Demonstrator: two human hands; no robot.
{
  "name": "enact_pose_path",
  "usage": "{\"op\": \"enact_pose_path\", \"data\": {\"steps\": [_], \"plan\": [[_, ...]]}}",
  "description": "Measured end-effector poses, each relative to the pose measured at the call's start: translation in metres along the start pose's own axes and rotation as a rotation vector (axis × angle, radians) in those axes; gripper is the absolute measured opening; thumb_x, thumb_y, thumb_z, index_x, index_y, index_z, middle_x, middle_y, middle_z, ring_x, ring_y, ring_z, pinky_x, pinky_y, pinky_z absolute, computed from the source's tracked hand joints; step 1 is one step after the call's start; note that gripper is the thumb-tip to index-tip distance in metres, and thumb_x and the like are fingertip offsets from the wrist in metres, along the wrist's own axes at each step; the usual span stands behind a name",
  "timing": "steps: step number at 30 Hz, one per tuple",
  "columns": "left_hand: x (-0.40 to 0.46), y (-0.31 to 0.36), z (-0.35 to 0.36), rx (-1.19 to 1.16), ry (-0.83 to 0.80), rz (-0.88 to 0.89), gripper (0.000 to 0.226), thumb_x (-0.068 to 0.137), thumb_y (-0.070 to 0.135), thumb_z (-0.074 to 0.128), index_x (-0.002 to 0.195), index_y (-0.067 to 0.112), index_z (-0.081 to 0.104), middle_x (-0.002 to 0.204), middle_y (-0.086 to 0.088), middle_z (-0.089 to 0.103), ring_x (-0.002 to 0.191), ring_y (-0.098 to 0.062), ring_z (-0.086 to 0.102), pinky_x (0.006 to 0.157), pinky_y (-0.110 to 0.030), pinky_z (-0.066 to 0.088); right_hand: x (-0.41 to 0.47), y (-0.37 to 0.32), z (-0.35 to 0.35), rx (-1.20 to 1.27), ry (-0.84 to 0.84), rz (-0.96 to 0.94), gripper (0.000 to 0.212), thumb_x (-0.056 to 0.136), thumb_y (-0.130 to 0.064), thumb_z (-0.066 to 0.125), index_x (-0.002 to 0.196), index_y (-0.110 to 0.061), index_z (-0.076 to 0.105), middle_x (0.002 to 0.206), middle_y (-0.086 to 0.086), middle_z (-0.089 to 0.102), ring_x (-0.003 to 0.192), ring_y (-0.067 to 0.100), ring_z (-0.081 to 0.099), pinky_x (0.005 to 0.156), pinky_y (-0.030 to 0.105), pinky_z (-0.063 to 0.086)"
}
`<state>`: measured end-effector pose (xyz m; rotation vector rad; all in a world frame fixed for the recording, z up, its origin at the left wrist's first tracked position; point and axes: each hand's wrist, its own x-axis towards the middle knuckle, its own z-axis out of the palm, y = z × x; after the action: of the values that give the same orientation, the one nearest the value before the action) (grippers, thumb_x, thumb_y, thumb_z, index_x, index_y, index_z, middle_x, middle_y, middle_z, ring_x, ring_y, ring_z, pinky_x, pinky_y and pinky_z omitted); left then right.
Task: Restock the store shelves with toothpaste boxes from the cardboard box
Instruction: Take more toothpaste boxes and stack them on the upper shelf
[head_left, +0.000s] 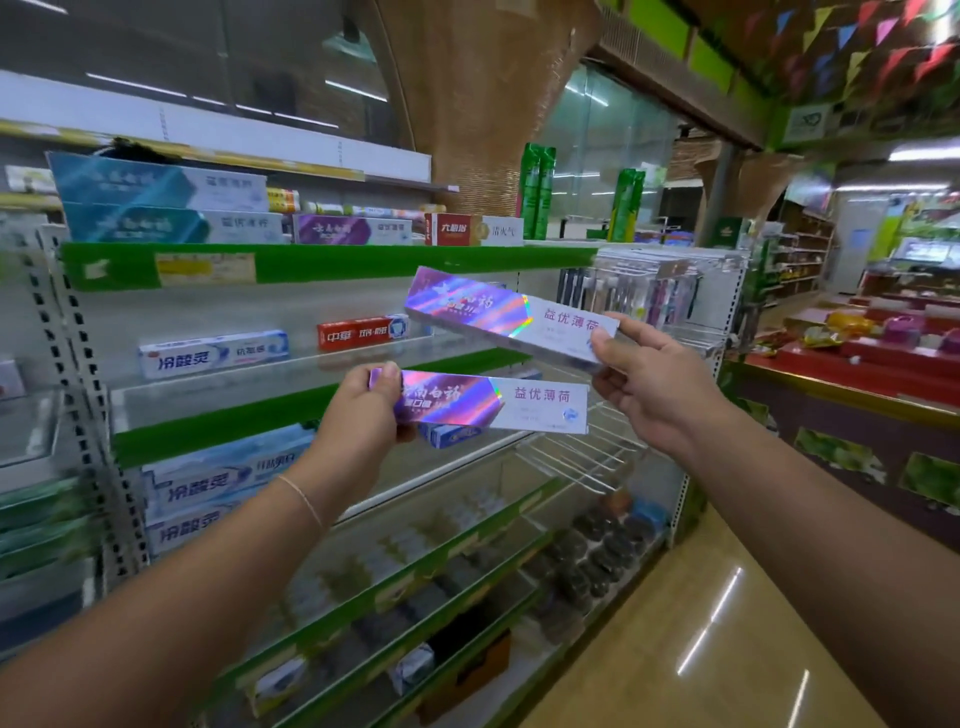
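1 purple holographic toothpaste box (493, 402) is gripped at its left end by the left hand (363, 410), fingers curled round it, and held level in front of the glass shelf (218, 395); a 2nd purple box (511, 317) is pinched at its right end between thumb and fingers of the right hand (649, 384), tilted, just above the 1st and apart from it. Behind them, on the middle shelf, a white-and-blue box (213, 353) and a red box (361, 332) are seen lying; further up, the top shelf (332, 262) is stocked with teal, purple and red boxes; the cardboard box cannot be seen
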<state>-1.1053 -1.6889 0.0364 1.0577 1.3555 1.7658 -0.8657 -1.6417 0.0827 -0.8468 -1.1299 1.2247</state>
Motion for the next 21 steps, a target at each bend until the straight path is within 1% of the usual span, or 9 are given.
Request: {"op": "enact_pose_path", "data": {"steps": [2, 4, 6, 9, 13, 15, 16, 18, 21], "plan": [[0.014, 0.006, 0.007, -0.003, 0.01, 0.017, 0.02, 0.105, 0.029, 0.042, 0.095, 0.015, 0.053, 0.076, -0.002, 0.055, 0.051, -0.006, 0.057, 0.073, -0.037, 0.052, 0.018, -0.003, 0.002, 0.021, -0.02, -0.003, 0.027, 0.087, -0.008, 0.07, 0.11, -0.022, 0.068, 0.089, 0.001, 0.076, 0.072, 0.012, 0.066, 0.064, 0.024, 0.052], [0.031, 0.012, 0.014, -0.016, 0.025, 0.033, 0.019, 0.105, 0.028, 0.042, 0.093, 0.018, 0.052, 0.077, 0.0, 0.053, 0.05, -0.006, 0.057, 0.064, -0.03, 0.051, 0.038, -0.007, 0.007, 0.039, -0.036, -0.02, 0.03, 0.086, -0.006, 0.07, 0.113, -0.02, 0.067, 0.086, 0.002, 0.075, 0.068, 0.011, 0.067, 0.063, 0.023, 0.053], [0.05, 0.016, 0.019, -0.015, 0.034, 0.056, 0.019, 0.105, 0.028, 0.041, 0.091, 0.019, 0.051, 0.076, 0.0, 0.053, 0.049, -0.004, 0.055, 0.058, -0.026, 0.049, 0.06, -0.009, 0.013, 0.025, -0.05, -0.045, 0.032, 0.086, -0.005, 0.071, 0.114, -0.018, 0.066, 0.091, 0.004, 0.075, 0.073, 0.013, 0.069, 0.066, 0.025, 0.055], [0.081, 0.022, 0.023, 0.005, 0.024, 0.088, 0.023, 0.105, 0.028, 0.042, 0.085, 0.018, 0.05, 0.075, -0.001, 0.051, 0.059, -0.012, 0.05, 0.064, -0.032, 0.05, 0.094, -0.011, 0.024, 0.007, -0.063, -0.072, 0.029, 0.085, -0.006, 0.071, 0.11, -0.02, 0.067, 0.1, 0.005, 0.075, 0.081, 0.017, 0.069, 0.075, 0.03, 0.056], [0.127, 0.033, 0.026, -0.006, 0.017, 0.106, 0.02, 0.104, 0.031, 0.043, 0.089, 0.02, 0.051, 0.082, -0.002, 0.052, 0.067, -0.015, 0.051, 0.07, -0.037, 0.053, 0.139, -0.016, 0.044, -0.012, -0.109, -0.1, 0.029, 0.087, -0.007, 0.07, 0.114, -0.018, 0.067, 0.094, 0.003, 0.076, 0.082, 0.017, 0.07, 0.085, 0.036, 0.058], [0.149, 0.04, 0.027, 0.012, 0.014, 0.146, 0.02, 0.104, 0.032, 0.043, 0.095, 0.016, 0.051, 0.086, -0.004, 0.054, 0.071, -0.019, 0.054, 0.072, -0.04, 0.056, 0.162, -0.019, 0.056, -0.02, -0.119, -0.124, 0.026, 0.087, -0.007, 0.07, 0.109, -0.02, 0.068, 0.091, 0.002, 0.077, 0.086, 0.019, 0.069, 0.092, 0.039, 0.056], [0.158, 0.043, 0.027, 0.033, 0.024, 0.173, 0.021, 0.104, 0.032, 0.043, 0.095, 0.014, 0.051, 0.085, -0.004, 0.055, 0.07, -0.019, 0.054, 0.07, -0.039, 0.055, 0.172, -0.02, 0.062, -0.021, -0.125, -0.137, 0.024, 0.087, -0.006, 0.07, 0.106, -0.021, 0.068, 0.089, 0.001, 0.077, 0.086, 0.019, 0.068, 0.093, 0.039, 0.054], [0.174, 0.05, 0.026, 0.081, 0.058, 0.22, 0.024, 0.104, 0.033, 0.042, 0.098, 0.012, 0.053, 0.083, -0.003, 0.056, 0.065, -0.018, 0.053, 0.066, -0.035, 0.053, 0.193, -0.024, 0.075, -0.017, -0.148, -0.159, 0.026, 0.086, -0.006, 0.07, 0.108, -0.019, 0.068, 0.09, 0.003, 0.077, 0.086, 0.021, 0.071, 0.091, 0.04, 0.056], [0.195, 0.063, 0.024, 0.1, 0.088, 0.251, 0.026, 0.104, 0.034, 0.041, 0.109, 0.011, 0.052, 0.086, -0.002, 0.055, 0.068, -0.016, 0.053, 0.077, -0.04, 0.056, 0.222, -0.031, 0.093, -0.007, -0.184, -0.171, 0.036, 0.086, -0.005, 0.071, 0.12, -0.014, 0.065, 0.097, 0.008, 0.077, 0.087, 0.025, 0.073, 0.081, 0.044, 0.059]]}}
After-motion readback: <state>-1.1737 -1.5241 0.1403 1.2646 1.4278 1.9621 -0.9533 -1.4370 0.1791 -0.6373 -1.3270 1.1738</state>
